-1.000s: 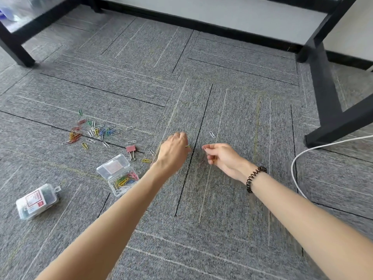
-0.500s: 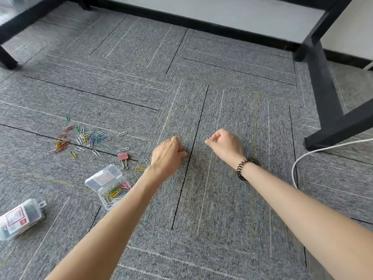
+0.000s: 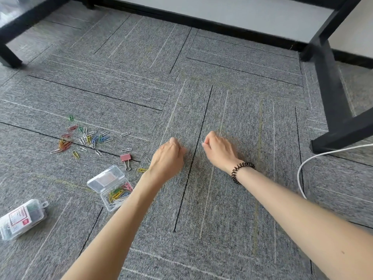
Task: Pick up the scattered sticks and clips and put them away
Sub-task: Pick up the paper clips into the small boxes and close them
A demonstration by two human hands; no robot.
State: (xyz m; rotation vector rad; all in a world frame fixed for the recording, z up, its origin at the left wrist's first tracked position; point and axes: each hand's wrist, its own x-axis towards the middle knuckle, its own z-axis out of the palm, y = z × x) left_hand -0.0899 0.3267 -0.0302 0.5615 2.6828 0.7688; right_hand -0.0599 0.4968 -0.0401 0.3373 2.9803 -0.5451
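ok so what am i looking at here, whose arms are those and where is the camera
There is no machine: these are a person's two bare arms, filmed by one camera worn on the head, looking down at a grey carpet. The left hand is curled; what it holds, if anything, is hidden. The right hand seems to pinch a small pale clip at its fingertips. To the left lie loose coloured paper clips, a pink binder clip, an open clear box with clips inside and a closed box.
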